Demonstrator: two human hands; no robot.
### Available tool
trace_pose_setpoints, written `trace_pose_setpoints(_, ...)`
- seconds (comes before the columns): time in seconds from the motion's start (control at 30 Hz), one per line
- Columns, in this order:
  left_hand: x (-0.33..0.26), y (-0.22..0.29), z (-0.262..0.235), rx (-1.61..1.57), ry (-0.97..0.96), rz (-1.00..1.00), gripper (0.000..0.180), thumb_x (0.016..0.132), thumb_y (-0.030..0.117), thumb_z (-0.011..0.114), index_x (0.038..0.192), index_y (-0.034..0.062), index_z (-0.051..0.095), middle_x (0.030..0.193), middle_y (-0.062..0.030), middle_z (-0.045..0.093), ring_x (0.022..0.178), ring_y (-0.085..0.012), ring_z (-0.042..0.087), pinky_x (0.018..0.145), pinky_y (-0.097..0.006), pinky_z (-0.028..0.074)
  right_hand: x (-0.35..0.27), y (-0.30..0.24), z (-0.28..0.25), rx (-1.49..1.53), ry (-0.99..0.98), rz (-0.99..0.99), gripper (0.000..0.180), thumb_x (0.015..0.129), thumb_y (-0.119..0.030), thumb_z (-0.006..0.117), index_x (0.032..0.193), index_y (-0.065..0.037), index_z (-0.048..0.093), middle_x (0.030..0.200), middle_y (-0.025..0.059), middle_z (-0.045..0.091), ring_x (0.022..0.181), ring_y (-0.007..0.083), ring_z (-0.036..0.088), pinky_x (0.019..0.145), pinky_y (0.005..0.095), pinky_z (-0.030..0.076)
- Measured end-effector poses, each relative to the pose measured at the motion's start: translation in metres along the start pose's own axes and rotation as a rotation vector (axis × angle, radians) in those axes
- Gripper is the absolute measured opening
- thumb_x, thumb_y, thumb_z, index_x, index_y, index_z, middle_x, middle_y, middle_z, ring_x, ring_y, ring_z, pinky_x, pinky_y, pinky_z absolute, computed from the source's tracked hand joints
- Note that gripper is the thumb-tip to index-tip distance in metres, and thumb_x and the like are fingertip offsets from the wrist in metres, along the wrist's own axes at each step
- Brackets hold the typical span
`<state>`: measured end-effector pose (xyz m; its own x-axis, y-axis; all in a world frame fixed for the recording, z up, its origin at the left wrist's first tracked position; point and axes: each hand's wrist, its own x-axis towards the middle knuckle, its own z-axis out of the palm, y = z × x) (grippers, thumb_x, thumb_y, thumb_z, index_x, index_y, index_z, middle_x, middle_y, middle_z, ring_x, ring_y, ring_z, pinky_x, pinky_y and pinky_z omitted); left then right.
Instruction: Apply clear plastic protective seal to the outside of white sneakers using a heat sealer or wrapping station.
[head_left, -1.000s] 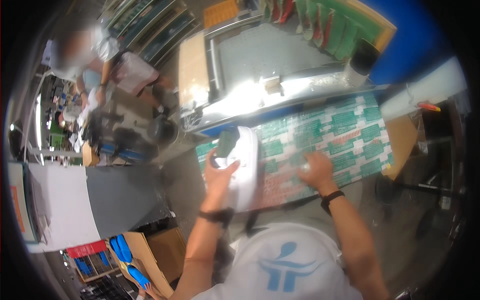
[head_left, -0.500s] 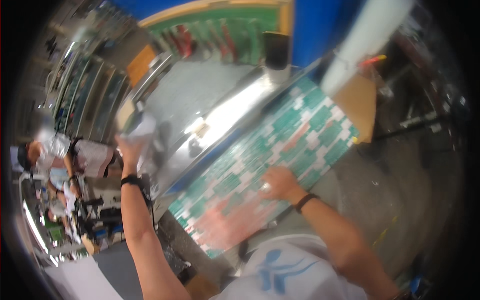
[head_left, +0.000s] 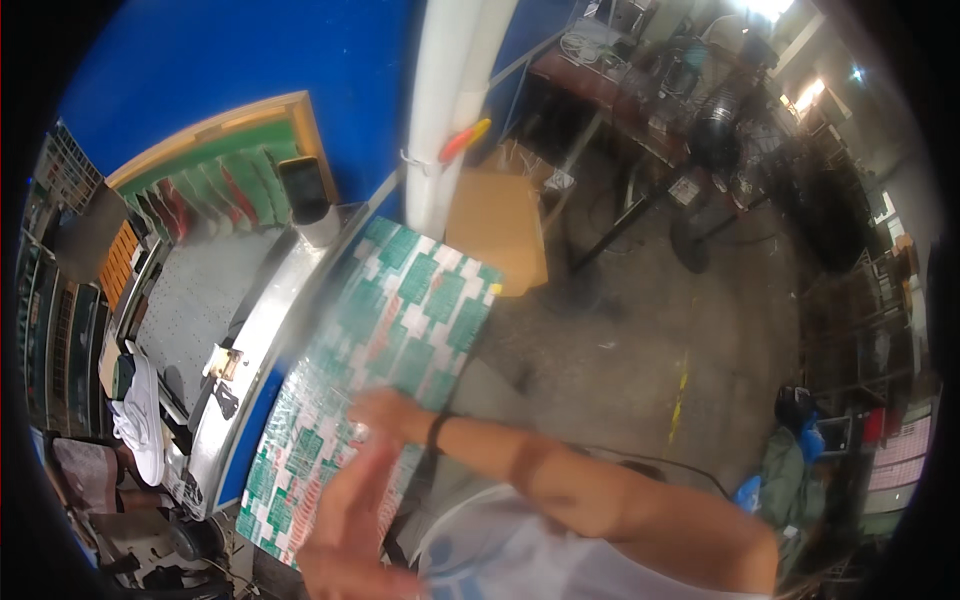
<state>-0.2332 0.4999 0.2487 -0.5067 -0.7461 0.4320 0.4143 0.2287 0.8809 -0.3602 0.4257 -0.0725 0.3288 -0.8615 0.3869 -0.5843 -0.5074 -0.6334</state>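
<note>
My right hand [head_left: 388, 415] is curled closed above a green-and-white patterned tabletop [head_left: 400, 335]. A small whitish spot shows at its fingers, too blurred to name. My left hand [head_left: 345, 515] is close below it, over the near part of the same tabletop, its fingers smeared by motion. A white shoe [head_left: 145, 420] lies on its side at the left, by the near end of a metal-edged bench, apart from both hands. On the bench's shiny metal edge [head_left: 262, 335] rest a small light-coloured block [head_left: 224, 362] and a small black piece [head_left: 227, 401].
Beyond the bench, a green rack [head_left: 215, 190] with a wooden frame holds several red and whitish strips. A dark phone-like slab [head_left: 307, 190] stands beside it. White pipes [head_left: 440, 130] rise behind the tabletop, next to a cardboard box [head_left: 495, 235]. A black fan [head_left: 715, 120] stands farther right.
The view has swung to the right. My left hand has left the white shoe's side and come in beside my right hand over the patterned tabletop.
</note>
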Motion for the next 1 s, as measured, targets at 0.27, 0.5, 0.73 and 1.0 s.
trace_pose_setpoints(0.27, -0.026, -0.008, 0.02, -0.452, -0.4, 0.009, 0.138, 0.087, 0.075, 0.082, 0.177, -0.0056, 0.014, 0.179, -0.0331, 0.031, 0.169, -0.0491, 0.026, 0.139, -0.064, 0.011, -0.003, -0.003, -0.003, -0.002, 0.0, 0.076, 0.045, 0.087, -0.051, 0.083, 0.099, -0.009, 0.072, 0.109, 0.0177, 0.068, 0.104, 0.0425, 0.067, 0.091, 0.0547, 0.054)
trace_pose_setpoints(0.5, -0.043, 0.056, 0.15, -0.628, 0.271, 0.372, 0.038, 0.101, 0.026, 0.084, 0.137, 0.0186, 0.074, 0.156, -0.0344, 0.057, 0.15, -0.0522, 0.054, 0.138, -0.061, 0.023, -0.001, -0.002, -0.006, -0.081, 0.027, 0.012, 0.047, 0.086, -0.049, 0.083, 0.108, -0.008, 0.075, 0.114, 0.0204, 0.069, 0.111, 0.0427, 0.067, 0.098, 0.0548, 0.054)
trace_pose_setpoints(0.73, -0.018, 0.053, 0.216, -0.662, 0.604, 0.789, 0.014, 0.103, 0.012, 0.077, 0.113, 0.0229, 0.078, 0.131, -0.0322, 0.07, 0.135, -0.0512, 0.066, 0.129, -0.067, 0.037, 0.001, -0.018, -0.003, -0.156, -0.058, 0.01, 0.052, 0.089, -0.048, 0.082, 0.115, -0.004, 0.072, 0.118, 0.0215, 0.067, 0.113, 0.0428, 0.063, 0.1, 0.0555, 0.051)
trace_pose_setpoints(1.0, -0.05, 0.056, 0.159, -0.709, 0.143, 0.402, 0.02, 0.103, 0.025, 0.08, 0.123, 0.0269, 0.077, 0.15, -0.0434, 0.056, 0.141, -0.0597, 0.059, 0.13, -0.073, 0.035, -0.007, -0.008, -0.003, -0.131, -0.073, 0.074, 0.053, 0.091, -0.048, 0.08, 0.118, -0.004, 0.07, 0.121, 0.0209, 0.064, 0.117, 0.0409, 0.06, 0.103, 0.0555, 0.048)
